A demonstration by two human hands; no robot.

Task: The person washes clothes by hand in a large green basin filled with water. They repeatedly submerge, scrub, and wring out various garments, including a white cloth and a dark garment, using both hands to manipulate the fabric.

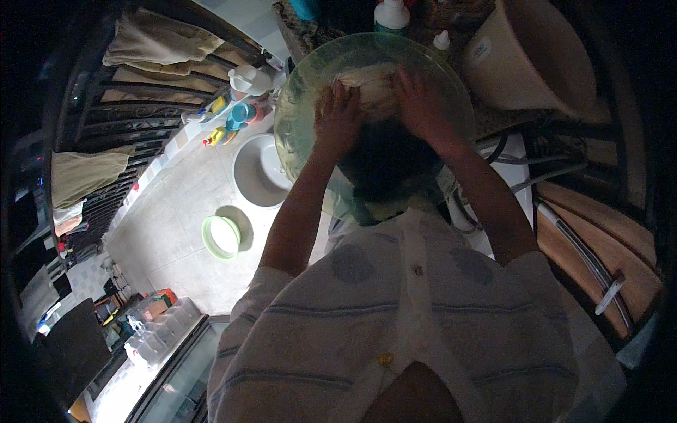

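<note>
In front of me stands a large translucent green plastic basin (296,113), with both my hands inside it. A pale, wet-looking cloth (373,87) lies against its far side. My left hand (341,116) rests on the cloth's left part, fingers pointing away from me. On the cloth's right edge lies my right hand (420,103), its fingers slightly spread. Dark cloth (394,158) fills the nearer part of the basin, between my forearms. Dim light hides whether my fingers grip the pale cloth.
A white bottle (392,15) and a small dropper-topped bottle (441,41) stand beyond the basin. A large pale bucket (521,58) tilts at the right. On the floor are a grey tub (254,177) and a green-rimmed bowl (206,238). Cloths (90,177) hang on the left railing.
</note>
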